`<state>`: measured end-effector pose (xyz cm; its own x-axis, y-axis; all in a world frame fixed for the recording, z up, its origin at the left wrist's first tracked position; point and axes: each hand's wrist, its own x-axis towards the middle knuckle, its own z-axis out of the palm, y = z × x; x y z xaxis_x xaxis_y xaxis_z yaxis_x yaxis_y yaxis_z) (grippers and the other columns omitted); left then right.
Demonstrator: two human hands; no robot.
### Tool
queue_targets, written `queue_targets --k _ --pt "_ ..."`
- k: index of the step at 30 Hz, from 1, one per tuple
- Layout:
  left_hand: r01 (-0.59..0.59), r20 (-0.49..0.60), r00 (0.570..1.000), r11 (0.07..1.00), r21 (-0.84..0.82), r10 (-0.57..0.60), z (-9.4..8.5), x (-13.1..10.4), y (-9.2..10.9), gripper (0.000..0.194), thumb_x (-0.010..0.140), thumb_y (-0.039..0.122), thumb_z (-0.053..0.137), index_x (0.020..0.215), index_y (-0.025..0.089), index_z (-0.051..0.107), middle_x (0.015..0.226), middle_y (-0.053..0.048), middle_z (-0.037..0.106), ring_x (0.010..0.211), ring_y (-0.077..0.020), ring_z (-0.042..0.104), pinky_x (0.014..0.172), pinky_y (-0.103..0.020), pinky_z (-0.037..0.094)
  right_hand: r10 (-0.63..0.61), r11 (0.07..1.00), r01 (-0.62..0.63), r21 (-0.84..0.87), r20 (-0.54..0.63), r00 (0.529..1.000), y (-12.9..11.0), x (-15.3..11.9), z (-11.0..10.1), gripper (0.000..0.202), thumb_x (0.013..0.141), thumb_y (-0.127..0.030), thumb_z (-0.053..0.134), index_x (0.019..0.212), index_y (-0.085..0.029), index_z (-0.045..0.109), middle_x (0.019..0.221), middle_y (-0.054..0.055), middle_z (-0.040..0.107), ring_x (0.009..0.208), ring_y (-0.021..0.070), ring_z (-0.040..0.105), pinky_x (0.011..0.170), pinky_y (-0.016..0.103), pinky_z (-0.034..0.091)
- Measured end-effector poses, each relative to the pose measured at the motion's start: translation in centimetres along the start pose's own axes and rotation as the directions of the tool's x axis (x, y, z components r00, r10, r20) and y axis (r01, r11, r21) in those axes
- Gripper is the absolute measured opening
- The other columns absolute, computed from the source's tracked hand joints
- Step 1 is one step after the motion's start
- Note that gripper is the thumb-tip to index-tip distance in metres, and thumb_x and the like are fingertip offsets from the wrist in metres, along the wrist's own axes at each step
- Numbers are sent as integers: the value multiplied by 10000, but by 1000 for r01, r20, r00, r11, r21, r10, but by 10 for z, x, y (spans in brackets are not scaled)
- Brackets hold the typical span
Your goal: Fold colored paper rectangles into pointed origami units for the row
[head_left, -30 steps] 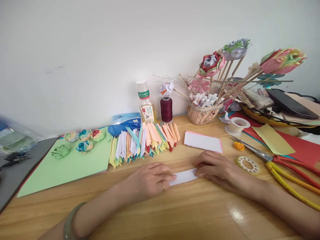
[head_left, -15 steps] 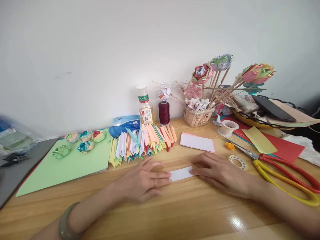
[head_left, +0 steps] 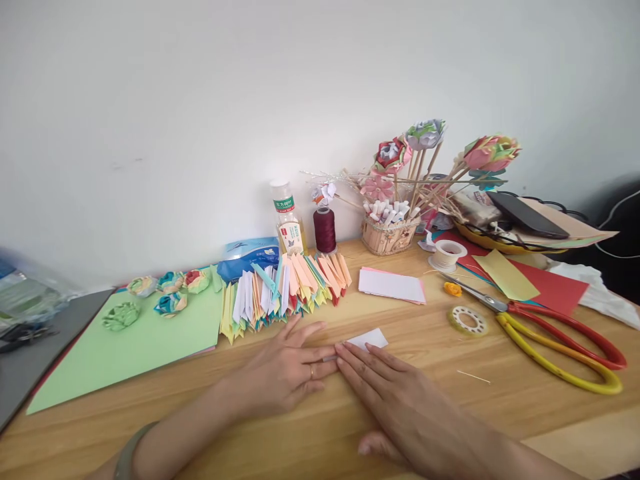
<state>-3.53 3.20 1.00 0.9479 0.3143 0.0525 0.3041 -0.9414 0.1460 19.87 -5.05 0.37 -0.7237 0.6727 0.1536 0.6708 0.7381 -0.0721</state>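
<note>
Two hands lie flat on the counter (head_left: pixel 500 427), both pressing one small white paper slip (head_left: pixel 369 339). Left hand (head_left: pixel 287 373) is spread wide w/ fingers apart, palm down, grasping nothing; its fingertips touch the slip's near end. Right hand (head_left: pixel 400 407) is also flat, fingers together and straight, covering most of the slip, so only the far corner shows past its fingertips.

Progress, as a guess: slip looks mid-fold, crease being pressed, not finished. A long row of folded paper pieces (head_left: pixel 285 287) sits just beyond the left hand, so plenty of units are done. A stack of uncut white sheets (head_left: pixel 391 285) lies beyond the right hand, so more appear left. Scissors (head_left: pixel 550 327) and a tape ring (head_left: pixel 467 321) sit out to the right hand's side, untouched.
</note>
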Motion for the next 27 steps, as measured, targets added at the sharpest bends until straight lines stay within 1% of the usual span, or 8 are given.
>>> queue_targets --k 4,7,10,14,19,22,26,27 --pt "-10 34 999 1000 -6 10 -2 1 -1 419 973 334 367 1388 286 338 1417 57 396 1367 -302 149 1085 -612 105 45 999 -45 -2 -9 999 13 -4 2 652 909 -436 441 1427 -84 262 1431 142 354 1314 243 342 1077 417 308" --pt "-1 40 999 1000 15 1 -2 1 0 413 975 338 355 1383 272 352 1422 56 389 1358 -320 153 1077 -623 111 74 996 -76 -48 -27 997 23 -10 3 563 924 -346 433 1416 -107 298 1415 128 387 1294 238 377 1063 442 329" --pt "11 7 1000 998 58 -12 2 -3 1 405 966 340 384 1367 286 382 1414 45 407 1337 -328 193 1075 -623 110 92 993 -97 -64 -72 993 31 -18 5 516 927 -283 431 1408 -132 323 1404 122 409 1283 236 394 1044 431 364" --pt "34 -80 996 994 105 -25 7 -7 4 374 962 325 387 1329 280 443 1381 27 456 1260 -323 313 1062 -624 123 104 994 -107 -36 -62 993 38 -27 5 514 933 -275 419 1416 -138 308 1418 117 385 1284 232 389 1024 413 400" --pt "56 -125 991 989 136 -39 10 -10 7 348 957 325 398 1287 271 494 1337 17 508 1187 -310 382 1057 -614 112 118 990 -120 -68 -32 992 41 -32 0 486 943 -339 395 1397 -170 351 1420 104 373 1290 254 374 1016 491 391" --pt "55 -237 971 990 128 -23 10 -12 7 308 936 298 445 1216 244 561 1263 11 577 1143 -287 431 1074 -591 50 128 988 -130 -78 -34 991 41 -32 0 487 943 -368 389 1391 -179 360 1413 106 380 1286 260 379 1020 536 361" --pt "94 -489 872 986 136 -15 5 0 12 260 923 223 461 1125 162 612 1078 -7 684 1139 -242 475 1118 -495 31 143 988 -144 -49 -21 990 39 -31 1 468 942 -379 387 1370 -190 398 1409 109 391 1290 273 370 1019 571 336" --pt "91 -483 876 983 159 -3 3 7 16 275 936 234 440 1149 159 597 1137 -11 658 1186 -242 451 1122 -486 27 147 988 -148 -38 -23 989 39 -31 1 466 939 -380 393 1367 -195 405 1408 107 396 1294 280 362 1018 577 332"
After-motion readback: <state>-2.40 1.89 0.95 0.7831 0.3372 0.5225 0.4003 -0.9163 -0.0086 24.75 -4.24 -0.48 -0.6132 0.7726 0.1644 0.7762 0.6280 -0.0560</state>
